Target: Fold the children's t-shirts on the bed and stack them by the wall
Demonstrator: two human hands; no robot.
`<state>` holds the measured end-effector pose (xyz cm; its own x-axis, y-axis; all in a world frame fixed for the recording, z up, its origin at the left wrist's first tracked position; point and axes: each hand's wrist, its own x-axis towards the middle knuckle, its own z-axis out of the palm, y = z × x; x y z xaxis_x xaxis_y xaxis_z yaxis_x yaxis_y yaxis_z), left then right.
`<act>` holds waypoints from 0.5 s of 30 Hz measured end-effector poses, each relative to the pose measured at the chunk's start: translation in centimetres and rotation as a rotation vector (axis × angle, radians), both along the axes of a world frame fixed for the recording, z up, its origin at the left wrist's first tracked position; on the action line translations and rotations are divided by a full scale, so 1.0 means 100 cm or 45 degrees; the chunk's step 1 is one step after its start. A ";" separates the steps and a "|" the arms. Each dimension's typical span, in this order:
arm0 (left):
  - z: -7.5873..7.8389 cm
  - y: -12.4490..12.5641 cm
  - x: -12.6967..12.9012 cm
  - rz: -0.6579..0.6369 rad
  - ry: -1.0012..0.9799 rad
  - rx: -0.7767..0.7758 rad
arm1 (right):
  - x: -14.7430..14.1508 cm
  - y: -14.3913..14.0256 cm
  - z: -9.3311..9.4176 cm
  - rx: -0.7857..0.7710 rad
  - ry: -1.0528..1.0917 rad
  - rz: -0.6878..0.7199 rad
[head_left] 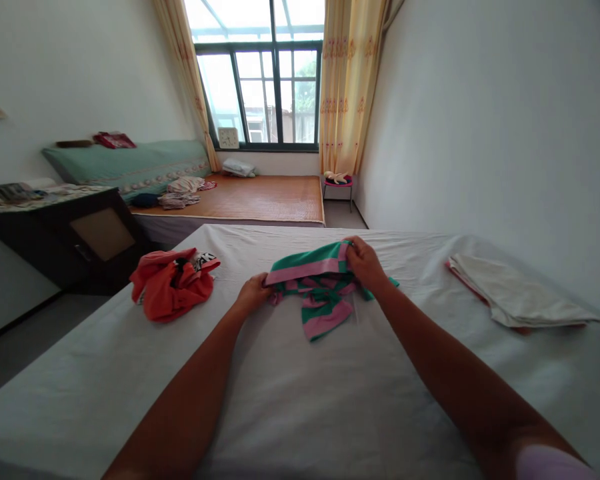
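A green and pink striped garment (313, 265) is stretched between my two hands over the white-sheeted surface (325, 413). My left hand (253, 292) pinches its left end. At the upper right corner, my right hand (365, 263) grips the cloth with thumb and fingers closed. The lower part of the garment hangs crumpled, and one striped flap lies on the sheet toward me. I cannot tell exactly what kind of garment it is.
Left of my hands lies a crumpled red-orange garment (173, 290). Flat folded pale cloth (520, 293) rests at the right. Beyond are a bed with a brown mat (275, 197), a dark cabinet (85, 233) and a small pink stool (338, 181).
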<state>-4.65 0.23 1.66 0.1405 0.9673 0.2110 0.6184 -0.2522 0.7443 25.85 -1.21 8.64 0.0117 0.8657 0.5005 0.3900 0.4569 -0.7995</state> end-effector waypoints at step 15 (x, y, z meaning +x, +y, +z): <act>0.092 -0.035 0.017 -0.369 -0.699 -0.144 | 0.094 -0.029 0.059 -0.012 0.261 0.154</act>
